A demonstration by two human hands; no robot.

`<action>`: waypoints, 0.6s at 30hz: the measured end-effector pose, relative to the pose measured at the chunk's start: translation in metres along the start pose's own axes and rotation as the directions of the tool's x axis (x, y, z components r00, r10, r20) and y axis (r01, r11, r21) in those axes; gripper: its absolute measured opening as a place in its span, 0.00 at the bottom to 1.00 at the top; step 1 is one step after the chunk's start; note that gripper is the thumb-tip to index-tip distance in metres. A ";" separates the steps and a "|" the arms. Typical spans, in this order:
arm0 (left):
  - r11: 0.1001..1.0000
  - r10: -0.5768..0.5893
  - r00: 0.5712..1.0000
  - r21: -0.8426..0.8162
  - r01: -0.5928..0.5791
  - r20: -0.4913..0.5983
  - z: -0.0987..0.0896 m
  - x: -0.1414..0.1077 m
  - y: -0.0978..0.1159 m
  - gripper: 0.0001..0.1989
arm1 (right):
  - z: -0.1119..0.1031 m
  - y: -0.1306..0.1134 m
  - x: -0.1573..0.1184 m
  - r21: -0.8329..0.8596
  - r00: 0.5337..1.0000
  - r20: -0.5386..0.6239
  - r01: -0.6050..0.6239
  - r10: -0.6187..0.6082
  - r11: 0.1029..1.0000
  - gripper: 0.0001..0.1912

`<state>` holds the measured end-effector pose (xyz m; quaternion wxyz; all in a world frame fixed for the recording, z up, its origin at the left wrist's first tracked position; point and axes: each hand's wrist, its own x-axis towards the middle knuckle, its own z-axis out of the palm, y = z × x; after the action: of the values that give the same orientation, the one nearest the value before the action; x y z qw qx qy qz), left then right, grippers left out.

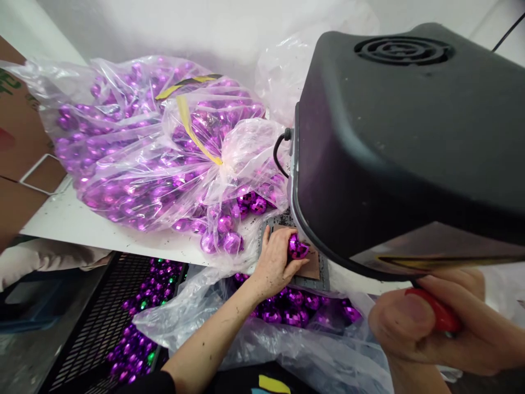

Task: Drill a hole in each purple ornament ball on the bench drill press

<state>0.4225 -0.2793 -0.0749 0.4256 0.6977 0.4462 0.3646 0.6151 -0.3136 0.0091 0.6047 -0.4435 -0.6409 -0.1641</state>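
Left hand [274, 264]: ours, fingers curled round one faceted purple ball [297, 247], above a cardboard piece [313, 266]. Right hand [447, 317]: ours, closed on a red handle [435, 311] beneath the black machine housing [402, 137].

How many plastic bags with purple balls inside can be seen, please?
2. A tied bag lies on the white table; an open bag is below its near edge. More may be hidden behind the black machine.

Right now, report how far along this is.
Perhaps done: purple balls in the black crate. In hand: the left hand holds one purple ball; the right hand grips a red handle. Perhaps left: balls in the tied bag, though I can't tell which are finished.
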 end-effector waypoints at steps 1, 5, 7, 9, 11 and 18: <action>1.000 -0.001 1.000 -0.004 0.001 -0.003 0.000 0.000 0.000 0.24 | 0.003 0.000 -0.001 -0.015 0.998 -0.012 0.060 -0.060 0.998 0.06; 0.999 0.012 1.000 0.038 -0.012 0.007 0.000 0.002 0.002 0.23 | 0.014 0.004 -0.006 -0.005 0.988 -0.120 0.099 -0.099 0.995 0.14; 0.996 0.022 1.000 0.084 -0.023 0.009 0.000 0.002 0.003 0.23 | 0.019 0.008 -0.008 -0.005 0.973 -0.173 0.152 -0.150 0.988 0.13; 0.990 0.033 0.999 0.136 -0.035 0.017 0.000 0.002 0.003 0.24 | 0.022 0.010 -0.009 -0.031 0.962 -0.215 0.166 -0.169 0.986 0.12; 0.983 0.036 0.999 0.177 -0.041 0.029 0.000 0.002 0.003 0.24 | 0.022 0.011 -0.010 -0.063 0.957 -0.251 0.134 -0.146 0.989 0.13; 0.976 0.041 0.998 0.214 -0.049 0.041 0.001 0.002 0.002 0.23 | 0.016 0.009 -0.033 0.016 0.995 -0.056 -0.077 0.077 0.997 0.10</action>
<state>0.4245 -0.2778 -0.0734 0.3474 0.7561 0.4594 0.3109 0.6079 -0.3094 -0.0275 0.6315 -0.4589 -0.6071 -0.1487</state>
